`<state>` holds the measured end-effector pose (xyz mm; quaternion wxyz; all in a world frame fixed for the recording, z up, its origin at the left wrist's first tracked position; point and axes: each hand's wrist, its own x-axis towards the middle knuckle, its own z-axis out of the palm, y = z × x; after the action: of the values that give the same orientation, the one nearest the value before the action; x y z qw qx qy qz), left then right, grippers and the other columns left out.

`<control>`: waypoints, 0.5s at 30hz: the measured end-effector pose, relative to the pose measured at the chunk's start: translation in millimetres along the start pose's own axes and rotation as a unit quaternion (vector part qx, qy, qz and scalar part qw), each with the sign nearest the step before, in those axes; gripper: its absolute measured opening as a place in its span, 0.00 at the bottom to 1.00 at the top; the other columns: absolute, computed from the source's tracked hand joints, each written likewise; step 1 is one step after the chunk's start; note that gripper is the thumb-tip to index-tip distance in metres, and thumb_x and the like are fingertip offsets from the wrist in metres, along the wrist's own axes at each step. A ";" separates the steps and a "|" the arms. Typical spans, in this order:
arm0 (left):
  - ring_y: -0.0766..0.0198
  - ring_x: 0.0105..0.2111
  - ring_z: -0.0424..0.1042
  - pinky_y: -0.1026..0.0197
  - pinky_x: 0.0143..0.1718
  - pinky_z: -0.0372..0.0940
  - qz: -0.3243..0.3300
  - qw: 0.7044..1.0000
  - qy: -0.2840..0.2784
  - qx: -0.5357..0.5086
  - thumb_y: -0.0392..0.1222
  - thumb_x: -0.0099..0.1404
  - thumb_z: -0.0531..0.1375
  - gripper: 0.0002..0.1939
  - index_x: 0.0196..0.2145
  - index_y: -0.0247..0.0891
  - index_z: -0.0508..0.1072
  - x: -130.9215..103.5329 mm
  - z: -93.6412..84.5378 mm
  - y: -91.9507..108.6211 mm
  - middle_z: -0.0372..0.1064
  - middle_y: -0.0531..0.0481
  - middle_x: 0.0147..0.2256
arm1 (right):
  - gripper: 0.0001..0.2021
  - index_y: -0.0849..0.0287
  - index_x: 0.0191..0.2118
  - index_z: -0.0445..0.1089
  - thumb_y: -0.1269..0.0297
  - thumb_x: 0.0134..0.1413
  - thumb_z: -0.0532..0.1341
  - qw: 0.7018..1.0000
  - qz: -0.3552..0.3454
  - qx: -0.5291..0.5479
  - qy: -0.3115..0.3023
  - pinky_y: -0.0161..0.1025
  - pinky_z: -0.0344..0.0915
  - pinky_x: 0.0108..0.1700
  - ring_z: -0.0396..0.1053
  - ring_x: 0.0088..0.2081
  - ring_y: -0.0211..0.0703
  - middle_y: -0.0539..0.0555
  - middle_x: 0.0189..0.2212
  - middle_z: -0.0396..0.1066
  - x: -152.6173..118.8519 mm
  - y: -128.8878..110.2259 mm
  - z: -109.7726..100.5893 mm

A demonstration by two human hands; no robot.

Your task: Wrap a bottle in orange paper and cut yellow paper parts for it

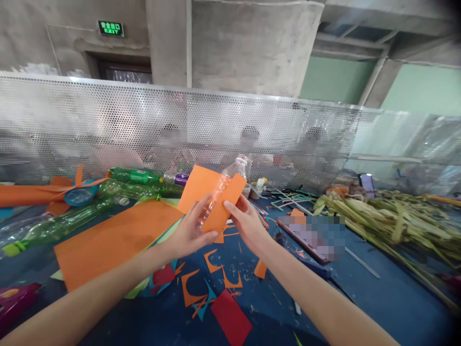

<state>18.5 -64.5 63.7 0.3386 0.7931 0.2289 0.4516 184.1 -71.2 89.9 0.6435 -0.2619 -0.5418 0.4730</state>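
Note:
A clear plastic bottle is held up in front of me, tilted, its capped neck pointing up and away. A sheet of orange paper lies partly around it, with the clear side of the bottle showing between the sheet's two edges. My left hand is wrapped round the lower left of the bottle, thumb along the bottom. On the right, my right hand grips the paper's right edge against the bottle, thumb in front. Its other fingers are mostly hidden behind the paper.
Orange sheets, green bottles and a blue-orange piece lie left. Paper scraps and a red paper are below my hands. A phone, dried husks and straws lie right. A perforated metal screen stands behind.

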 end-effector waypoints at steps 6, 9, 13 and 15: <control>0.46 0.57 0.52 0.44 0.54 0.56 0.043 0.989 0.000 0.143 0.46 0.57 0.61 0.44 0.62 0.43 0.37 -6.6 5.7 -26.4 0.45 0.37 0.60 | 0.22 0.51 0.47 0.64 0.68 0.42 0.65 0.996 0.056 0.038 -0.059 0.44 0.64 0.49 0.67 0.48 0.45 0.51 0.47 0.69 0.8 6.3 -11.3; 0.48 0.57 0.52 0.43 0.55 0.53 0.050 0.985 0.003 0.167 0.45 0.59 0.60 0.44 0.62 0.45 0.34 -11.1 9.9 -38.6 0.45 0.38 0.60 | 0.23 0.50 0.47 0.64 0.69 0.41 0.65 0.994 0.074 0.043 -0.070 0.43 0.66 0.46 0.68 0.45 0.44 0.50 0.45 0.70 0.0 10.9 -14.3; 0.53 0.55 0.56 0.47 0.53 0.57 0.021 0.987 -0.006 0.160 0.45 0.60 0.58 0.40 0.62 0.48 0.37 -12.9 12.4 -41.5 0.46 0.41 0.58 | 0.20 0.52 0.43 0.67 0.69 0.40 0.66 0.993 0.091 0.015 -0.077 0.42 0.66 0.45 0.69 0.43 0.42 0.49 0.42 0.72 2.4 17.5 -21.9; 0.54 0.54 0.57 0.48 0.54 0.56 0.007 0.987 -0.005 0.160 0.44 0.60 0.58 0.39 0.61 0.48 0.39 -12.7 13.6 -41.0 0.48 0.42 0.56 | 0.19 0.54 0.41 0.67 0.69 0.38 0.66 0.992 0.103 -0.004 -0.072 0.42 0.66 0.44 0.70 0.42 0.42 0.49 0.40 0.72 4.8 22.4 -28.5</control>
<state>21.8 -50.2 21.1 0.2052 0.8411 0.2911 0.4072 203.7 -52.6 65.2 0.5495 -0.2848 -0.5587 0.5521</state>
